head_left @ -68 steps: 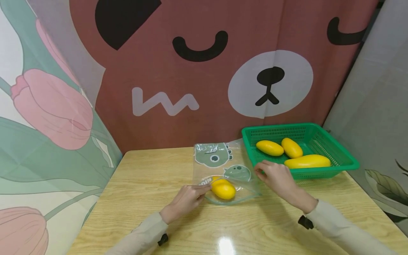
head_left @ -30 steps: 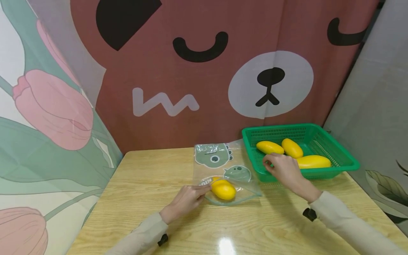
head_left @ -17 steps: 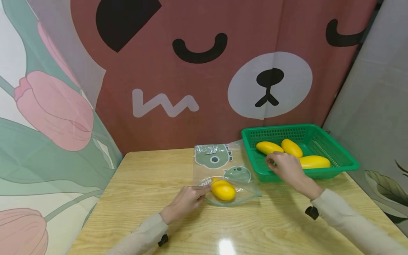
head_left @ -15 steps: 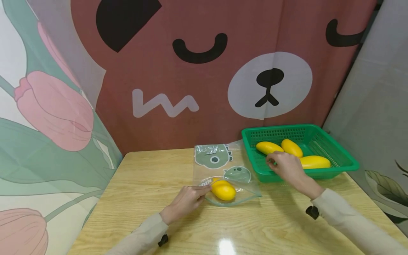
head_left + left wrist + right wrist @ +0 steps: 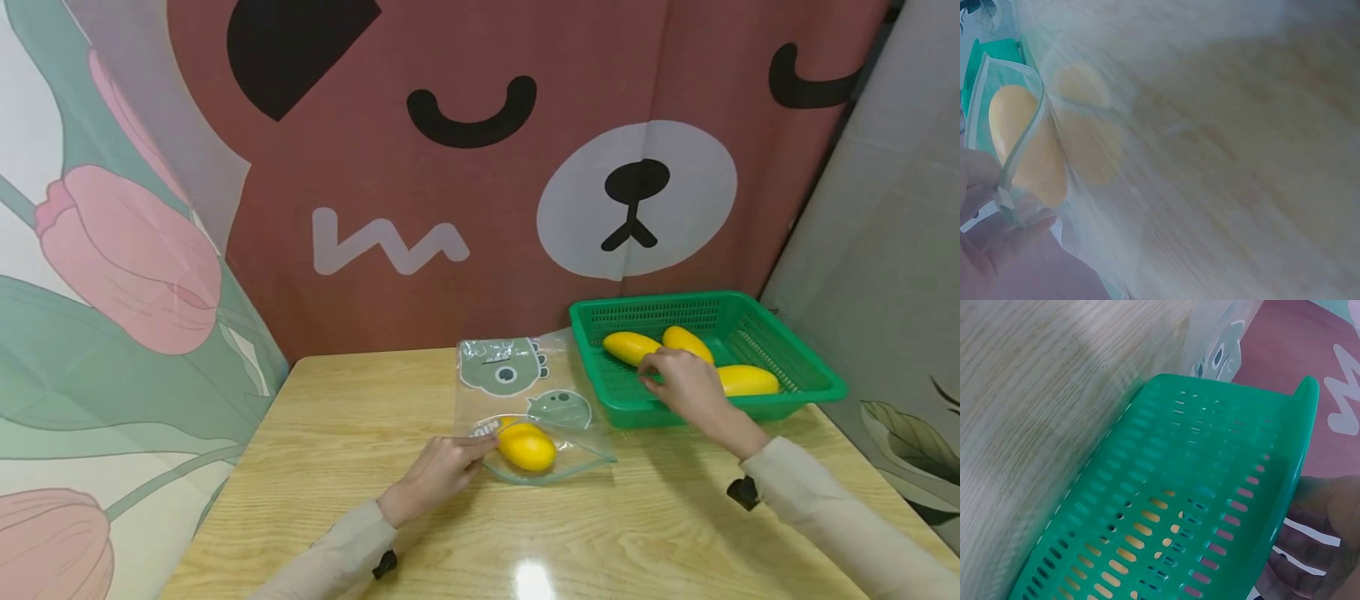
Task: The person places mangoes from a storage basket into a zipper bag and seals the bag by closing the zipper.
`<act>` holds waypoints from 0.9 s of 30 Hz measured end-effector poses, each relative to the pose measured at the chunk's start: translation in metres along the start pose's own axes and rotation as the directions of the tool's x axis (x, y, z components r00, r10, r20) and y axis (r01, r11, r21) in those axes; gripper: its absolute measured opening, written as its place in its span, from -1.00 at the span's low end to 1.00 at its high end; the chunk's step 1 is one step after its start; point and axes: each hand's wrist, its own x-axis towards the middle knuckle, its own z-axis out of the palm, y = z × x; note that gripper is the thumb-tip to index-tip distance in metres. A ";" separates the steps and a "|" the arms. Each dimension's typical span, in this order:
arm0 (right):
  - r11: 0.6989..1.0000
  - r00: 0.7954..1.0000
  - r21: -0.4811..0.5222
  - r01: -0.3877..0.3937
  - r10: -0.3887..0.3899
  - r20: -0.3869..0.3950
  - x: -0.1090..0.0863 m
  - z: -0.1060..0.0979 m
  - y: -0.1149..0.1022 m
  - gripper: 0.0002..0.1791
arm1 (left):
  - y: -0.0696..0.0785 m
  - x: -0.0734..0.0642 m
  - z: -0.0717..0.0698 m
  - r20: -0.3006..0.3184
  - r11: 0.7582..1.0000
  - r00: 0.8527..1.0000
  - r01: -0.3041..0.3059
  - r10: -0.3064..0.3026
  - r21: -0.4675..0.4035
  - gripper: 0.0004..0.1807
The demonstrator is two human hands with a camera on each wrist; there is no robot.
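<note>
At the table's middle, my left hand [image 5: 437,472] pinches the mouth edge of a clear zip bag [image 5: 562,410] printed with green cartoon animals. One yellow mango [image 5: 528,447] lies inside the bag near its mouth; the left wrist view shows this mango [image 5: 1029,140] behind the gripped rim. My right hand [image 5: 686,387] is over the front of the green basket [image 5: 622,412], fingers loosely bent and holding nothing. Its fingertips are close to a yellow mango [image 5: 628,347] on the basket's left side. In the right wrist view, the right hand's fingers [image 5: 1300,565] are spread beyond the basket rim.
Two more yellow fruits are in the basket, one mango [image 5: 684,340] at the back and a longer mango-like fruit [image 5: 750,381] at the right front. The basket stands at the right rear of the wooden table [image 5: 345,417], before a printed curtain [image 5: 495,292].
From beside the basket's left front corner, my right hand has moved right and slightly away from me, over the basket. The left hand, the bag and the mango in it have stayed put.
</note>
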 end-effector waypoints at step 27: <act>0.995 0.993 0.065 -0.069 0.063 0.102 0.000 0.000 0.039 -0.88 | 0.001 0.000 -0.002 0.013 1.000 1.000 0.005 -0.005 -0.005 -0.55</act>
